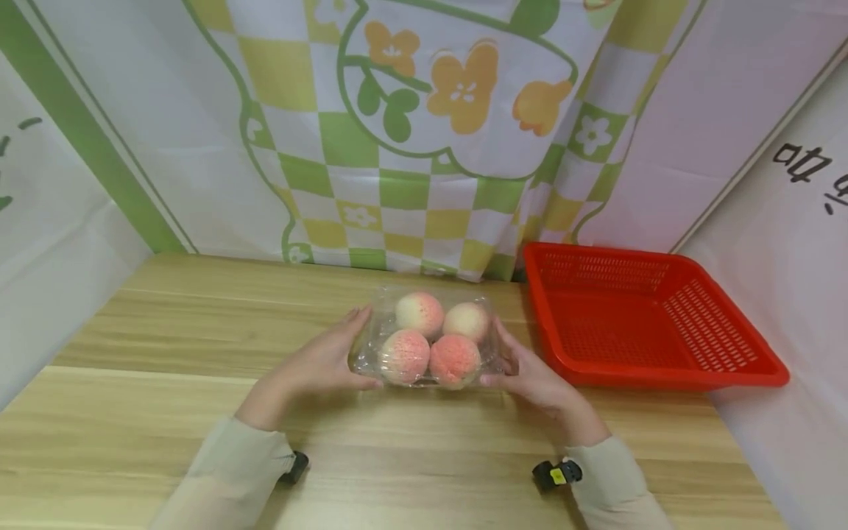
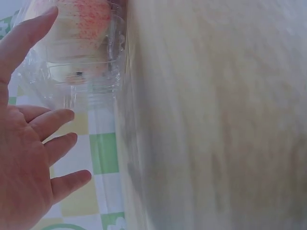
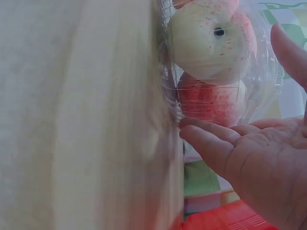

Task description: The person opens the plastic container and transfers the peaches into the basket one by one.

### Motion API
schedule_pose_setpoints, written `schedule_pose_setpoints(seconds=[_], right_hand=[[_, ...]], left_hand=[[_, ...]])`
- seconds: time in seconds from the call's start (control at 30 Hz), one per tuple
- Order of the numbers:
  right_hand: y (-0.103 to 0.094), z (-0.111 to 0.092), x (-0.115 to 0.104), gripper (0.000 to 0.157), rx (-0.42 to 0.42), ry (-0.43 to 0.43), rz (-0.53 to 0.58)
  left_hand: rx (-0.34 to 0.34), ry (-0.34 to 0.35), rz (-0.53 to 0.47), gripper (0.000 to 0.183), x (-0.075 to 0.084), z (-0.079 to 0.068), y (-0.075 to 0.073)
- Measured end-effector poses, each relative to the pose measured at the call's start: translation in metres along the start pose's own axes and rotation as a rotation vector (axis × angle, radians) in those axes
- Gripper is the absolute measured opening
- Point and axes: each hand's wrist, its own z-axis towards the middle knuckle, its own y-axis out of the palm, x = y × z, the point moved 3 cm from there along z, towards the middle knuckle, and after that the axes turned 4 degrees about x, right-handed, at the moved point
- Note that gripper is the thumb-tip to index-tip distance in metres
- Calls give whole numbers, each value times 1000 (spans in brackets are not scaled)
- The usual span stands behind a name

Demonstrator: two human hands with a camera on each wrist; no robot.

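Observation:
A clear plastic clamshell box (image 1: 374, 324) sits on the wooden table with several pink-and-cream peaches (image 1: 405, 358) inside. My left hand (image 1: 318, 366) is at the box's left side, thumb near the front corner, fingers toward the back. In the left wrist view its fingers (image 2: 67, 187) are spread, and the thumb overlaps the box. Opposite it, my right hand (image 1: 538, 379) flanks the right side, its fingertips right at the plastic. The right wrist view shows those fingers (image 3: 211, 143) fairly straight beside the box's lower edge, with the thumb raised apart.
To the right of the box stands a red plastic basket (image 1: 553, 331) with perforated walls. Behind the table hangs a green-and-yellow checked curtain (image 1: 404, 191) with flowers. White panels rise on both sides. Bare wooden tabletop (image 1: 411, 471) lies between my forearms.

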Motion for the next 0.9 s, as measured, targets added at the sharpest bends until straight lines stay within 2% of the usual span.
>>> schedule_pose_setpoints(seconds=[0.13, 0.23, 0.37, 0.47, 0.57, 0.7, 0.77, 0.9], right_hand=[[1, 0, 3, 102, 5, 9, 5], [2, -1, 3, 103, 12, 9, -4], [4, -2, -7, 106, 78, -22, -121], [8, -1, -23, 106, 139, -87, -190], [15, 5, -41, 102, 179, -196, -263], [31, 15, -63, 91, 206, -322, -446], [41, 21, -70, 84, 202, -374, -525], [66, 29, -77, 73, 160, -431, -665]], left_hand=[[-18, -7, 1, 124, 0, 1, 1], [-57, -18, -33, 124, -1, 1, 0], [-121, -24, -110, 121, -1, -2, -6], [-149, -14, -155, 118, -2, -6, -13], [-161, -25, -179, 114, -4, -10, -20], [-165, -57, -233, 101, -9, -14, -25], [-172, -66, -274, 90, -11, -14, -26], [-219, -40, -357, 66, -13, -12, -22]])
